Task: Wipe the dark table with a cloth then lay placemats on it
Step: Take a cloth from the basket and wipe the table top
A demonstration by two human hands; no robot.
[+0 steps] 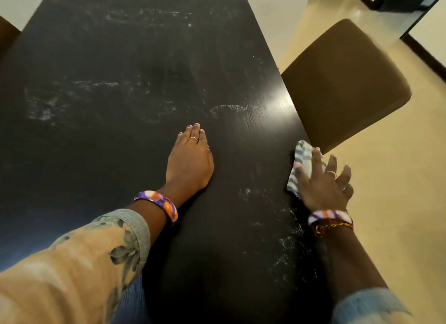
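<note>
Dim indoor light. A bright glare patch sits at the desk's (144,82) right edge beside the chair (345,82). The right hand (323,183) is motion-blurred. Wide-angle distortion bends the edges; near sleeves look soft.

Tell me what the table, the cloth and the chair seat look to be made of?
Table: dark wood or wood veneer, judging by fine grain lines; semi-gloss, with a light glare and pale smears.
Cloth: thin woven fabric, blue-and-white striped, crumpled under the right hand.
Chair seat: brown matte padding, probably fabric or suede-like; too blurred to say.
</note>
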